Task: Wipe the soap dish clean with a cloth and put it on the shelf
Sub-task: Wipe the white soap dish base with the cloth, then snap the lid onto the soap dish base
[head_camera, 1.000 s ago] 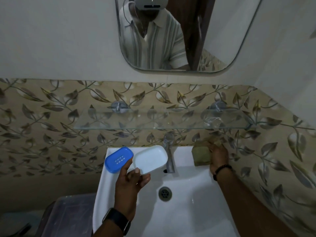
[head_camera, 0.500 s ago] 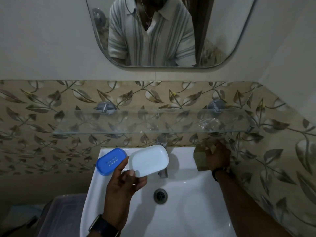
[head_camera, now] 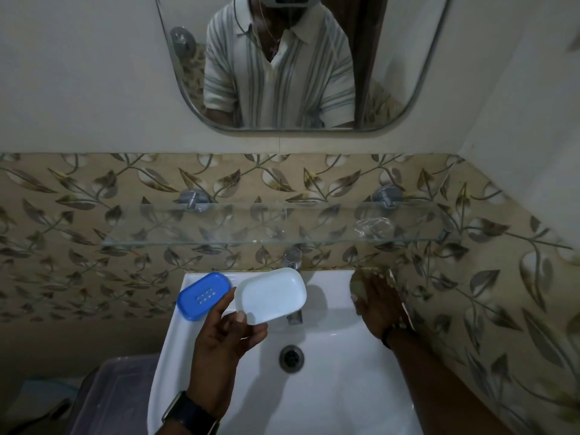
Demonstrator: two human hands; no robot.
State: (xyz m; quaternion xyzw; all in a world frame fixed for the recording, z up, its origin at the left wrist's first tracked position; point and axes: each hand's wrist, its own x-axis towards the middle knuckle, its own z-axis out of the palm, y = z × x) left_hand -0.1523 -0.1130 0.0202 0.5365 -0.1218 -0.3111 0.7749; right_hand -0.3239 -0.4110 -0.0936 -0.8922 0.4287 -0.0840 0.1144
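My left hand point(head_camera: 224, 334) holds the soap dish in two parts above the sink: a white tray point(head_camera: 271, 295) pinched by the thumb, and a blue perforated insert point(head_camera: 204, 295) fanned out to its left. My right hand point(head_camera: 376, 304) lies flat on an olive-brown cloth point(head_camera: 357, 282) at the sink's back right corner, fingers spread over it. The cloth is mostly hidden by the hand. The glass shelf point(head_camera: 273, 226) runs across the tiled wall just above both hands.
A chrome tap point(head_camera: 293, 262) stands behind the white tray, partly hidden. The white sink point(head_camera: 329, 387) has a drain point(head_camera: 292, 357) at its middle. A clear plastic bit point(head_camera: 373, 227) lies on the shelf's right end. A grey bin point(head_camera: 116, 400) sits lower left. A mirror point(head_camera: 298, 61) hangs above.
My right hand lowered the cloth onto the sink's back right corner and flattened over it. My left hand kept hold of both dish parts, shifting little.
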